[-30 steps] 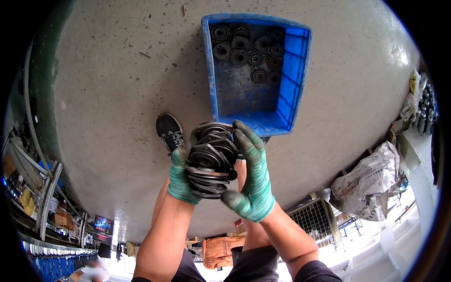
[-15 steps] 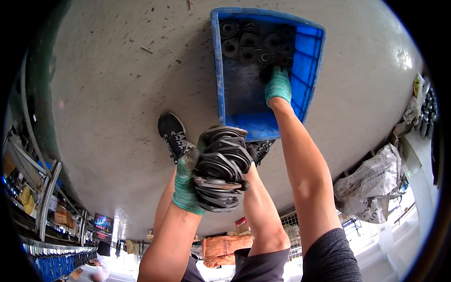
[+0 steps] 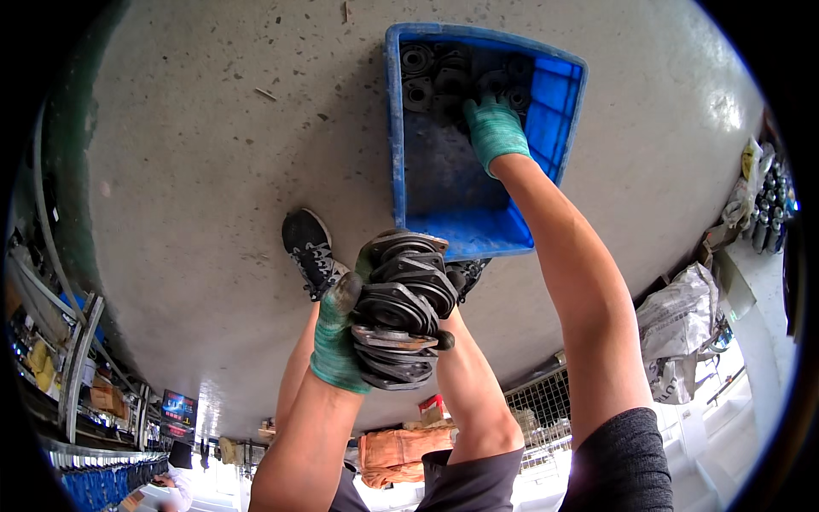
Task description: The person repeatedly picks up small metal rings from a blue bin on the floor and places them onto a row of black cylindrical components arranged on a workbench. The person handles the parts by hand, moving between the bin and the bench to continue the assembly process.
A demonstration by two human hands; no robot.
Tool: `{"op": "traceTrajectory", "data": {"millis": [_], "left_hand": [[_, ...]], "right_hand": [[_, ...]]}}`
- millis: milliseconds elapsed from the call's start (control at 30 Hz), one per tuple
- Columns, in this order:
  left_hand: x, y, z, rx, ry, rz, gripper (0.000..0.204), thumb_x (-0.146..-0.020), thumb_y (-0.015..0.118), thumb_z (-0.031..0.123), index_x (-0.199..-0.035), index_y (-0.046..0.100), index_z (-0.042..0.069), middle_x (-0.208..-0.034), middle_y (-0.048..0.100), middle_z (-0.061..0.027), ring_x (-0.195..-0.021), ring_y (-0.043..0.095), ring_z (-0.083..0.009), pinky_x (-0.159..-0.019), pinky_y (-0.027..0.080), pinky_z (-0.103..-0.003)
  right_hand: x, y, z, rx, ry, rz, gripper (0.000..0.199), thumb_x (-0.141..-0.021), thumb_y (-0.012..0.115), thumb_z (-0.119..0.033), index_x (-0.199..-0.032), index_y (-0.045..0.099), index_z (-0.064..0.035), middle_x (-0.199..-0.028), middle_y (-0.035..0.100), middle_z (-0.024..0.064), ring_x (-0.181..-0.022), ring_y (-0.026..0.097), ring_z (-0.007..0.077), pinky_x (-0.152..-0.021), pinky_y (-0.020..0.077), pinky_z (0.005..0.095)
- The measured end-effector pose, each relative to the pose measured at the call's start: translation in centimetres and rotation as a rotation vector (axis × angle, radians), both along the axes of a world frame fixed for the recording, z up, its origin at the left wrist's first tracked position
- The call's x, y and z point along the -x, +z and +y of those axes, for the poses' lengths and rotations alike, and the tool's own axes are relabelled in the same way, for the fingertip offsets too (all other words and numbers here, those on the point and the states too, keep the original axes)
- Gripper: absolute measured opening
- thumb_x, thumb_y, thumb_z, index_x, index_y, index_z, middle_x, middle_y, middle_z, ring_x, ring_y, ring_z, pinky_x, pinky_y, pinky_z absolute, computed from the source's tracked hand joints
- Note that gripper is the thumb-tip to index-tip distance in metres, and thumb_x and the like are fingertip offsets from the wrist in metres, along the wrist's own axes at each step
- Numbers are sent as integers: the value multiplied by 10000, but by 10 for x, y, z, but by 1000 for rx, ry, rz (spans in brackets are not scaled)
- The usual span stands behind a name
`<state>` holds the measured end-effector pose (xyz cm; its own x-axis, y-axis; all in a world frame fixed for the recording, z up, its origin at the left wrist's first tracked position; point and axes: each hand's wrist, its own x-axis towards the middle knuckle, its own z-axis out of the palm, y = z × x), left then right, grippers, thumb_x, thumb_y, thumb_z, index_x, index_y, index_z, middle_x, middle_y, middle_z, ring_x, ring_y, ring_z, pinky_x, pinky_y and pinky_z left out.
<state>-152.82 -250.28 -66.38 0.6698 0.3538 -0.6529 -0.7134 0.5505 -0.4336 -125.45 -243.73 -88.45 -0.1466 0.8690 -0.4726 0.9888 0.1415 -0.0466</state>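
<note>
My left hand (image 3: 339, 333), in a green glove with dark fingers, is closed around a stack of dark metal flanges (image 3: 399, 311) held above my legs. Each flange has an angular plate and a round raised centre. Inside the blue plastic bin (image 3: 550, 128), my right hand (image 3: 495, 132), gloved alike, reaches onto the loose flanges (image 3: 452, 81) at the far end. Its fingers look stretched out and apart over them, though the dark fingertips blend into the parts. The bin's near half shows bare bottom.
The bin stands on a speckled grey floor (image 3: 213, 171), its near edge by my shoes (image 3: 309, 247). Metal racks (image 3: 81, 367) line the left. To the right hang a pale sack (image 3: 682, 316) and a wire mesh basket (image 3: 542, 401). Orange cloth (image 3: 397, 456) lies behind my legs.
My right hand has shifted slightly left within the bin and its forearm has swung right. My left hand keeps the stack in nearly the same place.
</note>
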Motion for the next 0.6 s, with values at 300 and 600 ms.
{"op": "traceTrajectory", "data": {"millis": [300, 600], "left_hand": [[-1, 6, 5, -33, -38, 36, 980, -830, 768, 480, -1503, 304, -61, -1347, 547, -277, -1157, 650, -354, -896, 613, -553], [0, 2, 2, -4, 3, 86, 967, -829, 774, 479, -1491, 328, -66, -1309, 590, -246, -1135, 658, -347, -915, 614, -515]], "right_hand": [[-13, 18, 14, 417, -219, -105, 351, -894, 545, -47, -1220, 667, 4, -1254, 633, 261, -1114, 653, 367, -949, 536, 430], [-46, 2, 36, 95, 246, -314, 334, -896, 560, -122, -1199, 700, -141, -1490, 478, 171, -1401, 399, 370, -1090, 398, 533]]}}
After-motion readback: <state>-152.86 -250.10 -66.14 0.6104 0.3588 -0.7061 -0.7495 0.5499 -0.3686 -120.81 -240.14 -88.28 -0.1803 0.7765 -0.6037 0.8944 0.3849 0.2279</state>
